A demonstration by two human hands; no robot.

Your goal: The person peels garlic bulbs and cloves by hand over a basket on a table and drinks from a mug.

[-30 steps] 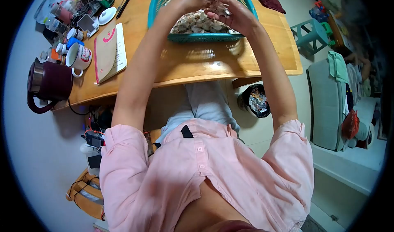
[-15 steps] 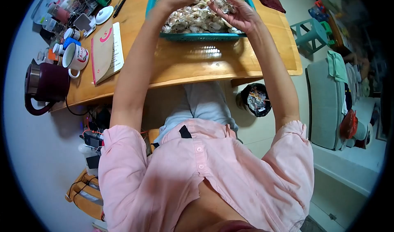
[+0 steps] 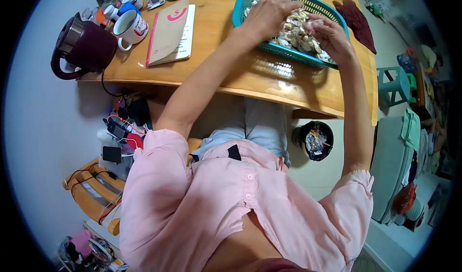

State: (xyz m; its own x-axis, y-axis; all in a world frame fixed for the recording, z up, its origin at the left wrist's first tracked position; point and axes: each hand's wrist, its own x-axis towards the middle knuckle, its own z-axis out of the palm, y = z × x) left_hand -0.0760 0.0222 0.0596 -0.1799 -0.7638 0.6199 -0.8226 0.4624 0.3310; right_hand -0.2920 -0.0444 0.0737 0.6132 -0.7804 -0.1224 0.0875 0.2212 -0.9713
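Note:
A teal plastic basket (image 3: 288,53) on the wooden table holds a heap of small whitish and yellowish pieces (image 3: 294,31), shell-like or flaky; their exact kind is unclear. Over the left part of the heap is my left hand (image 3: 272,19), back of the hand up. Its fingers point right and are held together, and their tips are partly hidden. At the right side of the basket, my right hand (image 3: 333,37) has curled fingers pinched around a small whitish piece. The hands are a short way apart, with the heap between and below them.
To the left are a notebook (image 3: 168,36), a white enamel mug (image 3: 131,27) and a dark kettle (image 3: 89,46) with a cord. A dark red cloth (image 3: 356,24) lies right of the basket. Below the table edge stands a black-lined bin (image 3: 317,141); a green stool (image 3: 393,85) is farther right.
The view has turned, so the table's contents sit farther right and lower. My hands, close together above the basket before, are now farther apart, the left one lower over the heap.

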